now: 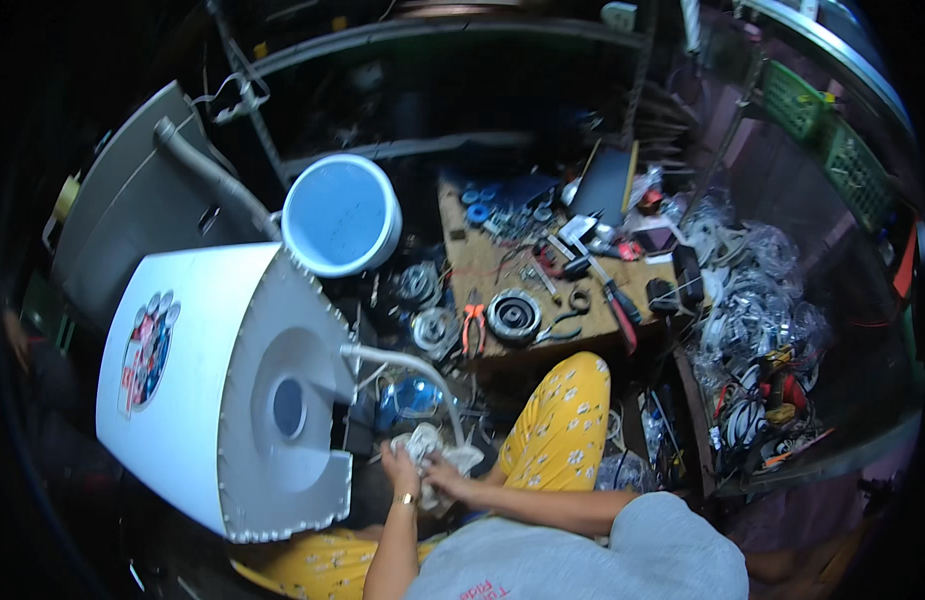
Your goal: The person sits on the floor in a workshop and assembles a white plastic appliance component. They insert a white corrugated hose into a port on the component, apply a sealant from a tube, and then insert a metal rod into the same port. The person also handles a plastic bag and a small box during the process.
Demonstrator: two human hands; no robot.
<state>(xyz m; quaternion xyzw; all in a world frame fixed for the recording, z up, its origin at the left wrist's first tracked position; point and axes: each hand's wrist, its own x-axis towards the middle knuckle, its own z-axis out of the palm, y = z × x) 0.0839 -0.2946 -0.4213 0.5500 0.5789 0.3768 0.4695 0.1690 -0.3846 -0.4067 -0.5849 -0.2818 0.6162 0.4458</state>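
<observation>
A crumpled whitish rag (421,440) is bunched between my two hands, low in front of my lap. My left hand (400,470), with a gold-coloured band at the wrist, grips it from the left. From the right, my right hand (447,478) is closed on the same rag. Whether anything is wrapped inside the cloth is hidden. Just left of my hands lies a white washing machine body (173,370) on its side, its grey underside (313,350) with a round opening facing me. A grey hose (408,358) curves from it down toward the rag.
A low wooden bench (463,250) holds a black pulley-like wheel (514,317), orange-handled pliers (474,325), a screwdriver (623,305) and small parts. A pale blue bucket (341,215) stands behind the machine. Wires and plastic-wrapped parts (753,290) heap up at right. A grey panel (123,190) leans at far left.
</observation>
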